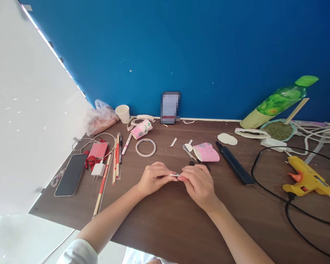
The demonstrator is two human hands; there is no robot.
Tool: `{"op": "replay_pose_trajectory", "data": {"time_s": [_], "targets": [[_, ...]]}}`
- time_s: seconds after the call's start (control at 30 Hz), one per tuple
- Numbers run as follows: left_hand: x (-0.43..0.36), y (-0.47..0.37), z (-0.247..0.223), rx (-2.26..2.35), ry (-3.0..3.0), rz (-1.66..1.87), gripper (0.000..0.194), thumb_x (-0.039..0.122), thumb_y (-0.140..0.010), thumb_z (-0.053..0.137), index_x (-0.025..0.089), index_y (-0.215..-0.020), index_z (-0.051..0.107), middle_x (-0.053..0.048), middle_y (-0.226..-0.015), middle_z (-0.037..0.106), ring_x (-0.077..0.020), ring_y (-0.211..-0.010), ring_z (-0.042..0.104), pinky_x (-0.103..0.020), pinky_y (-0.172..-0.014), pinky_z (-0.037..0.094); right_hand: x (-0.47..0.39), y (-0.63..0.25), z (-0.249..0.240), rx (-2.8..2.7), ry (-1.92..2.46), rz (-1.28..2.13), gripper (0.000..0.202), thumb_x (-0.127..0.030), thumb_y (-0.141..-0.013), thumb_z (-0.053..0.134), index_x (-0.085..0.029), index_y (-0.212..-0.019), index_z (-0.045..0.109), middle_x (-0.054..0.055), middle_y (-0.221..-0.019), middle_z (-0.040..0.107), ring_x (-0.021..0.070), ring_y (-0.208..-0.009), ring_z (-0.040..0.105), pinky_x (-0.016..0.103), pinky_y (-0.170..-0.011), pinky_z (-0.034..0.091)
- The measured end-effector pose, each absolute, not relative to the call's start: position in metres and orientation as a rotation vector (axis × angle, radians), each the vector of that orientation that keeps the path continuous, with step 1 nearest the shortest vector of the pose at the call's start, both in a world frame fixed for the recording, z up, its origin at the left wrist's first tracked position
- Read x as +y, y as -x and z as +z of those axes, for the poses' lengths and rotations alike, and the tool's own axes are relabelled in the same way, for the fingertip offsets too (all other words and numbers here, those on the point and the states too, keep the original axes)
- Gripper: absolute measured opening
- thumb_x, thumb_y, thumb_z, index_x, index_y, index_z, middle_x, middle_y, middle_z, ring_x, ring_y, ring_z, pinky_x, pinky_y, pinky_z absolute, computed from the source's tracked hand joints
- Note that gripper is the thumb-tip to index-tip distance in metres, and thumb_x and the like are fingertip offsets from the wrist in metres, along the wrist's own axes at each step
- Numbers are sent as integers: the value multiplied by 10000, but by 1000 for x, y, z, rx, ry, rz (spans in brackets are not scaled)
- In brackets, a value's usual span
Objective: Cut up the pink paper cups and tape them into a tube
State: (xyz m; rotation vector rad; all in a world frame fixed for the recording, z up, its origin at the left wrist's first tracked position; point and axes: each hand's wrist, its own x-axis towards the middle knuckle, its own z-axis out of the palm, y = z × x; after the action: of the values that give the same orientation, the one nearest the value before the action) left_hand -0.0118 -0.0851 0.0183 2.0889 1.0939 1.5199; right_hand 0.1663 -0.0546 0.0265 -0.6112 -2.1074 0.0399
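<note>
Above the middle of the brown table, my left hand point(156, 178) and my right hand point(199, 183) meet fingertip to fingertip. Both pinch a small white strip point(173, 175), perhaps paper, mostly hidden by the fingers. Just beyond my right hand lie scissors point(188, 151), their handles partly covered by it. Beside them are a small white cut piece point(189, 147) and a pink cut paper cup piece point(206, 152). A roll of tape point(145, 147) rests flat beyond my left hand. Farther back is a pink and white crumpled cup piece point(142, 129).
At right are a yellow glue gun point(305, 179) with a black cord, a dark blue long case point(235, 164) and a leaning green bottle point(277, 101). To the left lie a phone point(70, 175), chopsticks point(116, 159) and a charger point(98, 169). Another phone point(170, 107) leans against the blue wall.
</note>
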Motion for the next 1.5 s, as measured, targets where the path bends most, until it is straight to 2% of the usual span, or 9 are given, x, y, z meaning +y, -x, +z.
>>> {"op": "replay_pose_trajectory", "data": {"time_s": [0.13,0.23,0.33,0.53,1.07,1.5], "targets": [[-87,11,18,1124,-2029,1450,245,378,-824,590,165,-849,708,-62,-730,717,-134,-631,603,-289,-676,508,-54,-166,28,-2076,629,59,108,-108,-850,519,-209,-824,550,18,-714,658,169,-752,642,330,-726,423],[-88,13,17,1211,-2048,1398,227,315,-861,545,163,-794,700,-28,-618,665,-115,-588,555,-259,-641,482,-54,-164,27,-2042,645,80,188,-82,-834,523,-207,-965,574,52,-831,684,182,-803,638,351,-751,437],[-88,14,16,1240,-2149,1399,199,275,-877,524,157,-866,683,-3,-583,622,-95,-531,493,-251,-624,455,-57,-162,25,-2040,639,92,249,-68,-808,559,-205,-1015,579,57,-854,692,180,-781,637,356,-748,443],[-87,16,14,1250,-2515,1379,232,221,-911,445,145,-1067,598,18,-585,545,-99,-547,482,-273,-677,445,-62,-158,27,-2029,656,111,238,-45,-781,591,-203,-959,602,35,-816,700,164,-741,635,348,-750,436],[-87,17,14,1358,-2759,1325,189,214,-909,461,147,-1059,554,46,-582,498,-82,-536,476,-249,-684,434,-65,-154,38,-2059,674,-83,170,-56,-749,620,-198,-819,557,-4,-690,680,132,-639,632,338,-753,427],[-87,17,12,1378,-2805,1301,172,216,-905,476,150,-1038,564,50,-577,529,-75,-525,488,-250,-684,409,-66,-152,32,-2012,729,17,173,-57,-738,595,-220,-748,540,-38,-655,676,112,-596,631,345,-780,404]]}}
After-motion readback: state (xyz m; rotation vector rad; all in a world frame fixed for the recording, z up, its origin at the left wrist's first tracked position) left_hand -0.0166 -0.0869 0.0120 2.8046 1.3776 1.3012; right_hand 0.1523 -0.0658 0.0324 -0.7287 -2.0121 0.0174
